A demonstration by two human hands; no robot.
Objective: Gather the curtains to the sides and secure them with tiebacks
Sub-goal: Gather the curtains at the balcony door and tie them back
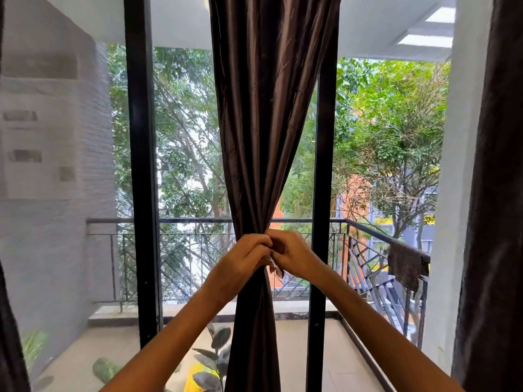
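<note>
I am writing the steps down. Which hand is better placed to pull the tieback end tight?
Probably the right hand: the loose tieback end hangs just below its fingers. The left hand grips the gathered curtain and seems better kept there.

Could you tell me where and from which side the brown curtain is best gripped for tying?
Grip the brown curtain at its cinched waist, where the folds narrow to one bunch, coming from the front with the left hand and right hand on either side.

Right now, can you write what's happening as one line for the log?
step: tying curtain | curtain: bunched at middle | left hand: grips curtain | right hand: pinches tieback | knot: hidden
</note>
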